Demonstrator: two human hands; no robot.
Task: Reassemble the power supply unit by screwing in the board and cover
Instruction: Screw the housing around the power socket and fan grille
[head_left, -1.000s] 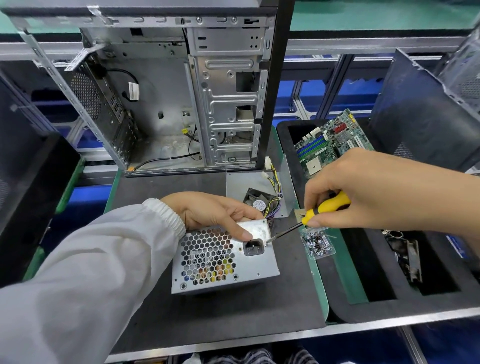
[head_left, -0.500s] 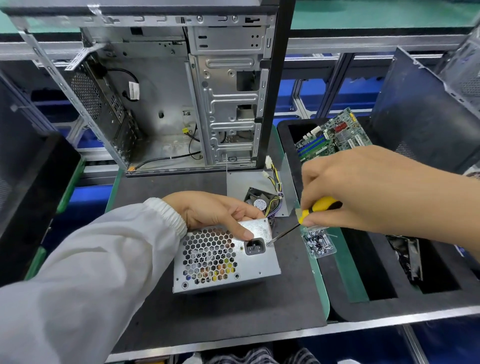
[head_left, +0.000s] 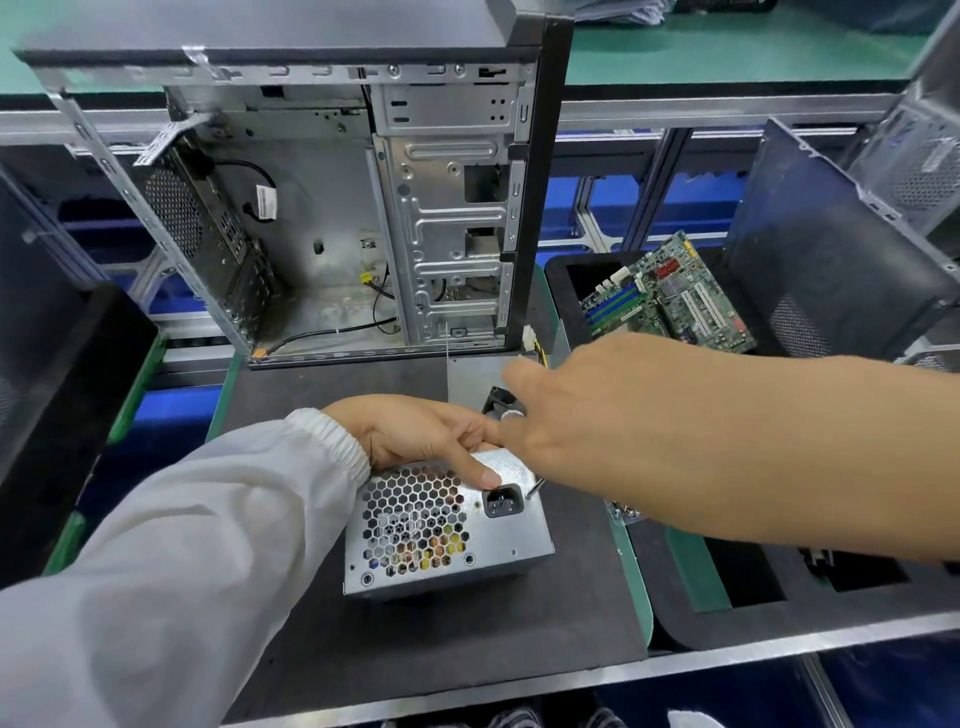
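Since the earlier frames the right hand (head_left: 561, 421) has swung in over the unit, hiding the yellow handle; only the screwdriver's metal tip (head_left: 535, 488) shows. Left to right: left hand (head_left: 415, 436) rests on the power supply unit (head_left: 447, 525), which sits on the dark mat (head_left: 467, 639), index finger extended flat beside the power socket (head_left: 503, 501), remaining fingers bracing the far edge. Tip lies just right of the socket, shaft slanting up-right toward the right hand. Right-hand grip: hidden, cannot tell. Right hand is nearer the screw point. Likely step: driving a cover screw.
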